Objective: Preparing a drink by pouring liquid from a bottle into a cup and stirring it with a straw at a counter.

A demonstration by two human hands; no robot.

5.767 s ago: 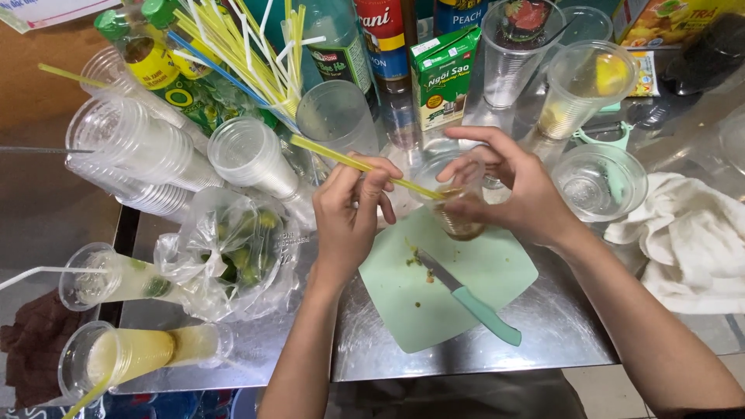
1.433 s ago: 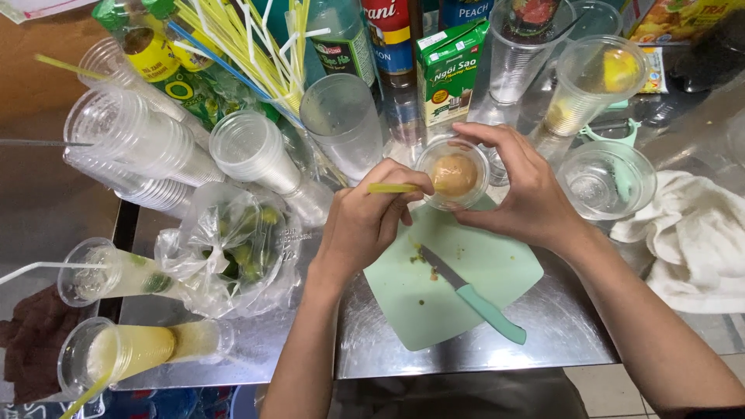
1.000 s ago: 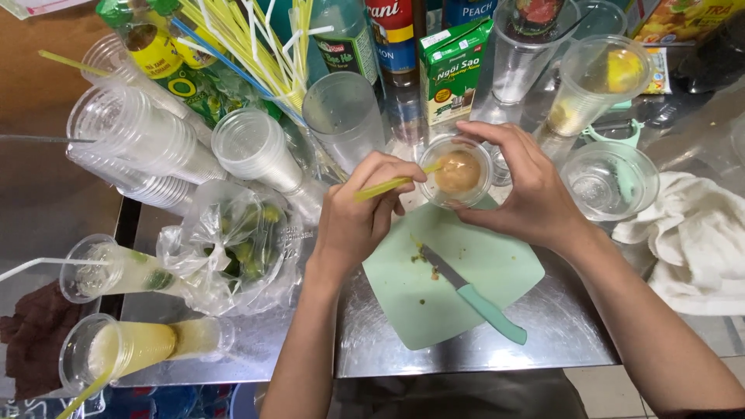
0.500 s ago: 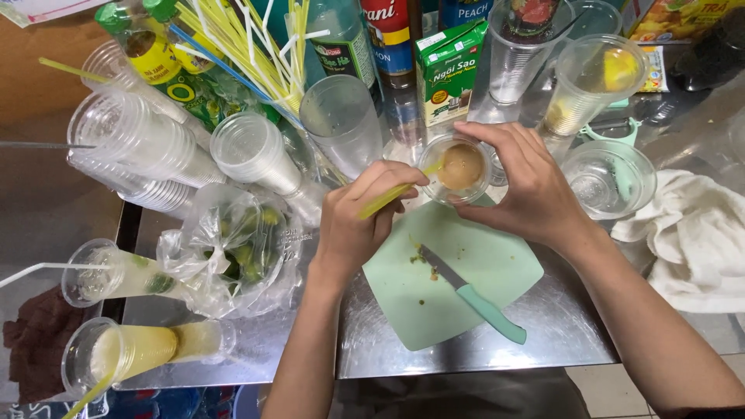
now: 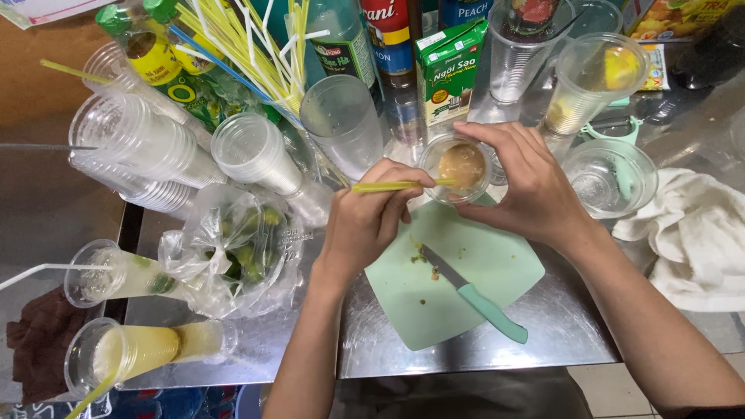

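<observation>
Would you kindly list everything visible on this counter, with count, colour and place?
small cup: one, clear, brownish drink, centre
straw: one, yellow, tip in cup
cutting mat: one, pale green, front centre
knife: one, teal handle, on mat
bag of limes: one, clear, left of mat
stacked cups: several, clear, left
carton: one, green, back
cloth: one, white, right
left hand: holds straw
right hand: grips cup

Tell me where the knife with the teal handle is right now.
In the head view, the knife lies on the pale green cutting board, low and centre-right, just below the right hand and right of the left hand.
</observation>
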